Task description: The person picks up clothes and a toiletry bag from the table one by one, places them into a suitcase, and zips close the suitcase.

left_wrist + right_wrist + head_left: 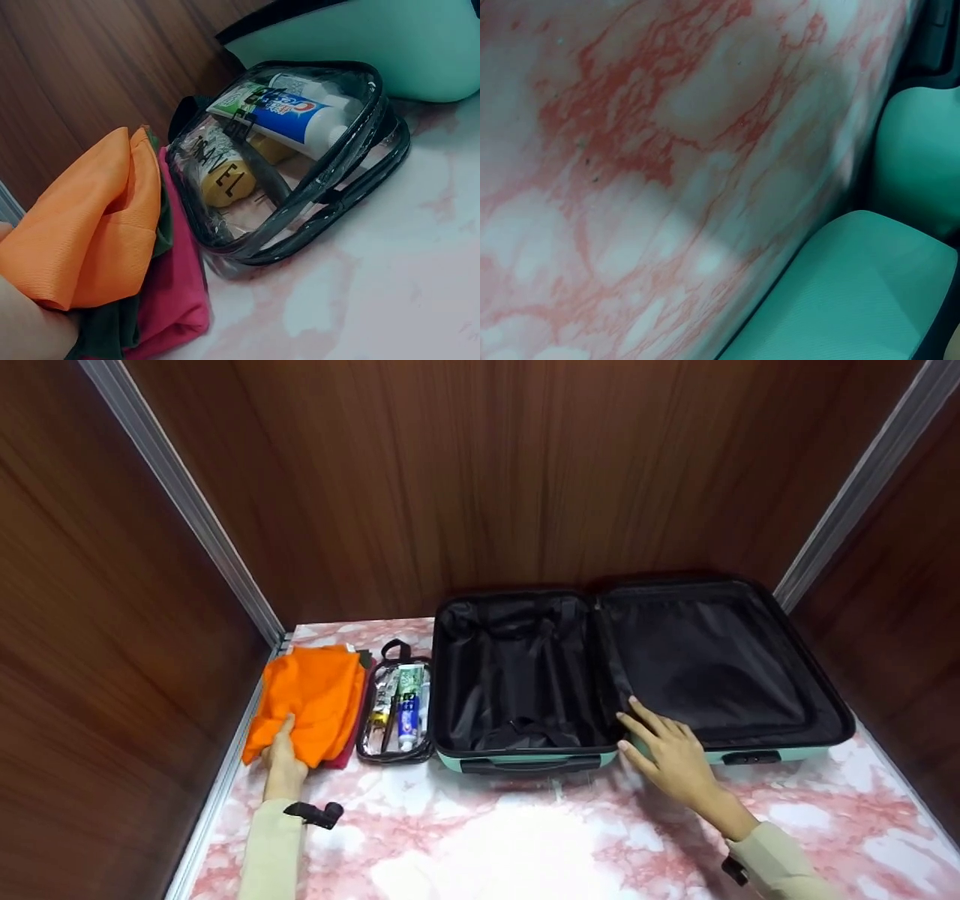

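My left hand (285, 763) pinches the near edge of a folded orange cloth (319, 701), thumb on top and the other fingers hidden beneath. Under it lie a dark green cloth (109, 330) and a magenta-red one (178, 296). On the right, my right hand (675, 759) has its fingers spread, fingertips at the front of the hinge between the two halves of an opened suitcase (525, 679). The suitcase has a black lining and a mint-green shell (855, 292). In the right wrist view the right hand is almost wholly out of sight.
Between the cloths and the suitcase lies a clear toiletry bag (394, 760) with black trim. A toothpaste tube (409, 718) and a yellow-capped item (225, 184) show inside it. Wood-grain panels (525, 472) enclose the pink marbled table (450, 825) at the back and sides.
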Demonstrator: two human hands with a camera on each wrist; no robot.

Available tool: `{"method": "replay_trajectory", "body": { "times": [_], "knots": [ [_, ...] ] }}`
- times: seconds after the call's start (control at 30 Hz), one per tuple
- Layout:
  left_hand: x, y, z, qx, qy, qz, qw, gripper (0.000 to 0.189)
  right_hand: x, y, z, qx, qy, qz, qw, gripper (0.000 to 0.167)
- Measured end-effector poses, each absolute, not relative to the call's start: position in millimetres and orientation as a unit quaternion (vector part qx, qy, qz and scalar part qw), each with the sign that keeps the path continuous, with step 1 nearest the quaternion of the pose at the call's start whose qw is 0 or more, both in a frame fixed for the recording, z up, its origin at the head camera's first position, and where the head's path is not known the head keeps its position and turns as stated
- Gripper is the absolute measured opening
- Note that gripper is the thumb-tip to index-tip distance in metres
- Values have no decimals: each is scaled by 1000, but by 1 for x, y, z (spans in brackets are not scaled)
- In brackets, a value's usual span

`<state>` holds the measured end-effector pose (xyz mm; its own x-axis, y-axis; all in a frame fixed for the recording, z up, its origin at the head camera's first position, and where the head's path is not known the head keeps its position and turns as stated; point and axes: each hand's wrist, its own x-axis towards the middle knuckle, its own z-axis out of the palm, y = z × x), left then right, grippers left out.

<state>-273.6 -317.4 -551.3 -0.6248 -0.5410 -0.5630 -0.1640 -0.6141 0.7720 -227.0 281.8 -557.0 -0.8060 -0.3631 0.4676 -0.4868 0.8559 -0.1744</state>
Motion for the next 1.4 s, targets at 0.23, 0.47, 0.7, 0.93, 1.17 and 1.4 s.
{"method": "replay_trajectory", "body": {
  "times": [0.23, 0.47, 0.7, 0.93, 1.17, 1.4],
  "knots": [
    [-270, -316, -558, 396, -452, -788, 133, 62, -226, 282, -558, 226, -940, 142, 213, 52],
    [-270, -314, -558, 360, -427, -814, 159, 17, -226, 281, -557, 224, -941, 140, 214, 51],
    [-268, -313, -552, 343, -428, -819, 168, 28, -226, 281, -557, 227, -939, 141, 219, 50],
    [-268, -312, -547, 330, -438, -821, 160, 37, -227, 282, -557, 227, -939, 140, 216, 51],
    [-270, -308, -541, 335, -437, -816, 176, 21, -226, 283, -557, 229, -939, 142, 214, 51],
    [-273, -304, -533, 340, -454, -800, 195, 30, -228, 283, -558, 233, -935, 143, 227, 51]
  ]
}}
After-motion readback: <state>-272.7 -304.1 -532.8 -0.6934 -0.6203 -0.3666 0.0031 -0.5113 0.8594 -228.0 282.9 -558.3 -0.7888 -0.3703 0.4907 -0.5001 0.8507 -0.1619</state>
